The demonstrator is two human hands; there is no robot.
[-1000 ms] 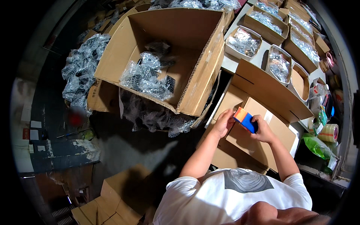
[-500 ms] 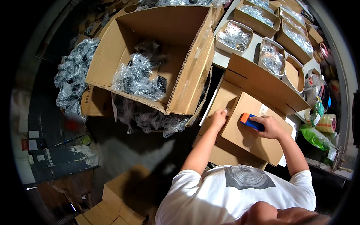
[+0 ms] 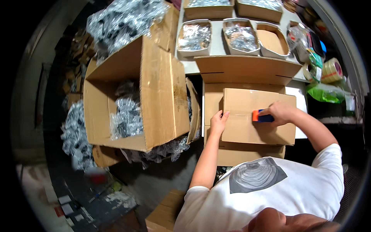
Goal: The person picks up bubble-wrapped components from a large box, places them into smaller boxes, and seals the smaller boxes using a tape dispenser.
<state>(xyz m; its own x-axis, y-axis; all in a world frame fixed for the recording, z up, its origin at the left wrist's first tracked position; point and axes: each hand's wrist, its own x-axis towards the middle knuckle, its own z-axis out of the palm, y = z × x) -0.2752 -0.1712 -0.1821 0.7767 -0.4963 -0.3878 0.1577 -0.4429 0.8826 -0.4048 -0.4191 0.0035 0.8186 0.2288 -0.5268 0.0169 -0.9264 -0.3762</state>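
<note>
A flat brown cardboard box [image 3: 247,133] lies in front of me, on top of a larger open sheet of cardboard [image 3: 251,154]. At the box's left edge is my left hand [image 3: 217,124], its fingers closed together against the edge. My right hand [image 3: 281,113] grips a small blue block-shaped hand tool [image 3: 266,115] with an orange end, resting on the box top right of its middle. The tool's underside is hidden, and so is its exact kind. Behind the box, a long cardboard flap [image 3: 251,67] stands up.
To my left a big open carton [image 3: 164,104] holds bubble-wrapped items [image 3: 126,116]. More bubble wrap [image 3: 119,23] is heaped behind it. White trays [image 3: 195,52] of bagged parts line the back of the table. Tape rolls [image 3: 331,71] and a green plastic bag [image 3: 324,93] lie at the right.
My view has turned, so the box now appears squarer and the big carton lower. My left hand has closed in on the box's left edge. My right hand keeps the blue tool on the box.
</note>
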